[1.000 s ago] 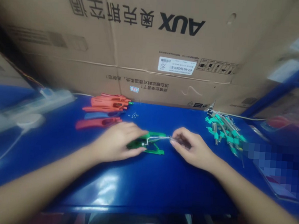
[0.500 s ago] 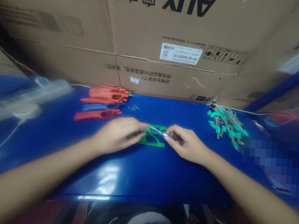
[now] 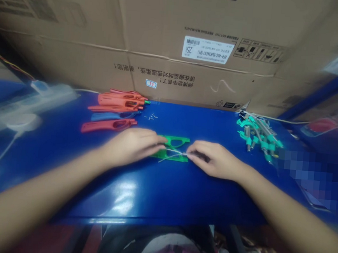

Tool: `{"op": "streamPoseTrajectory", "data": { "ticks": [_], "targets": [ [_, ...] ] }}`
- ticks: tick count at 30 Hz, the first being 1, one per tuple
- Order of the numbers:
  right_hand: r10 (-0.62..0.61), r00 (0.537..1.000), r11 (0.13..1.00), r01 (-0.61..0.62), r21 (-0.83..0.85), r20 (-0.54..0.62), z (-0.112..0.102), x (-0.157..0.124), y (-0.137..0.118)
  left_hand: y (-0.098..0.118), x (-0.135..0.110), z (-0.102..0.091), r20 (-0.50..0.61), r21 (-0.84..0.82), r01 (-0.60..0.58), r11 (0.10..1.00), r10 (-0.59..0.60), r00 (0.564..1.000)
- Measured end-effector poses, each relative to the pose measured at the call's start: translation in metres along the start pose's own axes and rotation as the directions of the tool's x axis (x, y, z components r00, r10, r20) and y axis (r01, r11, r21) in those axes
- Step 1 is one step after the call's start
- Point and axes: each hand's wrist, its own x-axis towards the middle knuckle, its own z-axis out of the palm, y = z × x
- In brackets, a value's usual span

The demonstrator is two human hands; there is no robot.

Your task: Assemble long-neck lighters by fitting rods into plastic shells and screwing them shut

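My left hand (image 3: 134, 146) is closed, its fingertips pinching one thin white wire (image 3: 173, 150). My right hand (image 3: 213, 158) is also closed, on a small metal-ended part (image 3: 184, 154) mostly hidden by the fingers. Two thin wires run leftward from that part; one reaches my left fingertips and the other hangs free. Beneath them on the blue table lie two green plastic casing halves (image 3: 178, 142), with oval openings, partly covered by my left hand.
Orange, red and blue casings (image 3: 115, 102) lie back left, beside a few tiny metal bits (image 3: 151, 117). Teal-and-metal parts with wires (image 3: 258, 135) are heaped at the right. A power strip (image 3: 51, 99) sits far left, and a cardboard box (image 3: 164, 32) stands behind the blue table (image 3: 134, 194).
The two wires have spread apart, and one now hangs free toward the lower left. My left hand still pinches the other. The camera view has shifted slightly.
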Motion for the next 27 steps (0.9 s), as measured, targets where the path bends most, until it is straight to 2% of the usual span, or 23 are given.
{"op": "streamPoseTrajectory", "data": {
  "ticks": [6,16,19,22,27],
  "targets": [
    [0.032,0.999,0.983,-0.039,0.182,0.04,-0.0018,0.0024,0.0022,0.0032,0.0011,-0.0031,0.049,-0.025,0.02,0.999,-0.019,0.999],
    [0.093,0.991,0.959,-0.115,0.258,0.096,-0.0031,0.0012,0.0025,0.0,0.0002,-0.0002,0.132,-0.001,0.031,1.0,-0.031,0.991],
    [0.091,0.994,0.973,-0.102,0.206,0.062,-0.0023,0.0003,0.0028,-0.0002,0.0005,-0.0006,0.157,-0.007,0.045,0.999,-0.043,0.987],
    [0.038,0.998,0.993,-0.042,0.107,0.044,-0.0017,-0.0001,0.004,-0.0002,0.0003,-0.0005,0.173,-0.023,0.06,0.998,-0.055,0.983],
    [-0.048,0.998,0.996,0.045,0.081,0.031,-0.0024,0.0002,0.0049,0.0001,-0.0003,0.0025,0.197,-0.053,0.082,0.995,-0.07,0.978]
  ]
}}
